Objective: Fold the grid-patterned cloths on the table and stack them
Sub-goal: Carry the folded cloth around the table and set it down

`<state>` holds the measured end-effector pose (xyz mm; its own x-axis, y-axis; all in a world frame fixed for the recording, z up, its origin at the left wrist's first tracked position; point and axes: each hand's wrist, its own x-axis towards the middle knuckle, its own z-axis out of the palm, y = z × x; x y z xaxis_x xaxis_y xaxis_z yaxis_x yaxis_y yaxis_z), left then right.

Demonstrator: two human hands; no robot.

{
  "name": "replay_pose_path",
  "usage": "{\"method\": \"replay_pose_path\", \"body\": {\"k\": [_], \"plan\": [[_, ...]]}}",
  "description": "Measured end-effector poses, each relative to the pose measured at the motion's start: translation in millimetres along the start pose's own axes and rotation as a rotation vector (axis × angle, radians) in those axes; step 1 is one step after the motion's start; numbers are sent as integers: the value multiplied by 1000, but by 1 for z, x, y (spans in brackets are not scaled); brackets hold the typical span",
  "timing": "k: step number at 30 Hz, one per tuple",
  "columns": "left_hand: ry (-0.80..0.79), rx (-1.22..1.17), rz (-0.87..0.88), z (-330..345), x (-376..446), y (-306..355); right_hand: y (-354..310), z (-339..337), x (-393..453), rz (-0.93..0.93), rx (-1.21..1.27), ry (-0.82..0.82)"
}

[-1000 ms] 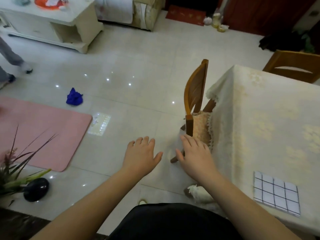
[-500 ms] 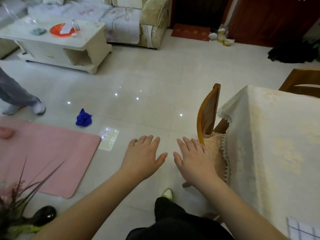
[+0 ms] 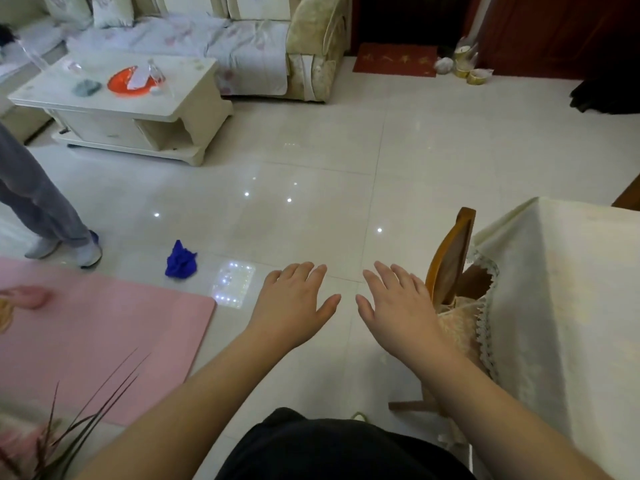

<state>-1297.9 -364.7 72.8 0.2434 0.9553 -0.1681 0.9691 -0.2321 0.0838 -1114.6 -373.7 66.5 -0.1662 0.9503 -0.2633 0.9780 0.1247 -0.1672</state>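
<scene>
**Two flat hands held out over the floor**

Closest of all, at 6 o'clock, is the person's dark clothing. Two bare arms reach forward from it. At 7 o'clock, thin plant leaves poke into view.

The left hand is palm down, with the fingers spread flat and nothing in it. The right hand is just beside it, also palm down, flat and spread, holding nothing. The two thumbs point at each other with a small gap between them. Both hands hang over the shiny floor, not over the table.

The table is at 3 o'clock, under a pale cloth with a lacy edge. None of the grid-patterned cloths can be seen on the part that shows. A wooden chair is tucked in just beside the table, near the right hand.

At 9 o'clock lies a pink mat. Just past its corner is a crumpled blue thing, maybe a rag, though it is too small to be sure. Past that, at 10 o'clock, stand another person's legs in grey trousers.

Farther off, at 11 o'clock, is a white coffee table with an orange dish on it. Behind that is a sofa. At 1 o'clock a red doormat lies by a dark door.
</scene>
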Motion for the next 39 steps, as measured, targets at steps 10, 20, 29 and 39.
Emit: {"method": "replay_pose_path", "body": {"k": [10, 20, 29, 39], "plan": [[-34, -62, 88, 0, 124, -63, -11, -16, 114, 72, -29, -58], [40, 25, 294, -65, 252, -133, -44, -64, 224, 221, 12, 106], [53, 130, 555, -98, 382, -68, 31, -114, 289, 429, -19, 244], [45, 182, 640, -141, 527, 23, 159, -180, 367, 615, 67, 392]]}}
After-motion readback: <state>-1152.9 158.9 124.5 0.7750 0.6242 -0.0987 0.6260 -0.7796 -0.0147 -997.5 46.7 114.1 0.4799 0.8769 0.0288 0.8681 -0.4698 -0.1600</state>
